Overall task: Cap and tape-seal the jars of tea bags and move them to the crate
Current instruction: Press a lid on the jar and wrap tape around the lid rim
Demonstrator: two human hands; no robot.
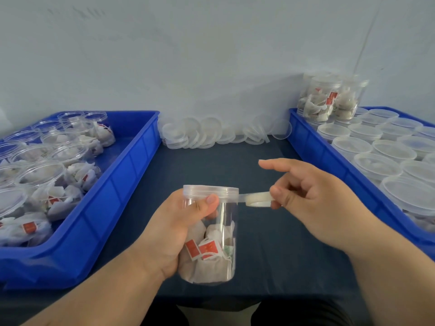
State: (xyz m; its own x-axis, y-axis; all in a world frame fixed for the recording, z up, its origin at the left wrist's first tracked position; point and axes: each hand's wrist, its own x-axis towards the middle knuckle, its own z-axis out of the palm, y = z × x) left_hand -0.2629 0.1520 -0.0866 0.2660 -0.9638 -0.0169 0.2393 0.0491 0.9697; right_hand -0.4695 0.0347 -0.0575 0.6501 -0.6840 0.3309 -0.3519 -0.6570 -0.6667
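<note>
My left hand [175,229] is gripping a capped jar [213,234] of tea bags [207,252] above the dark table [270,243], thumb pressing just under the lid [211,191]. My right hand [315,198] is pinching a roll of tape [260,200], its strip running to the lid's edge. Blue crates are sitting at the left [98,208] and the right [329,165].

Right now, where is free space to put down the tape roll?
Bare tablecloth lies between the lid pile and the held jar, and between jar and right crate. The left crate has a free strip along its right wall. The right crate is packed full.
</note>
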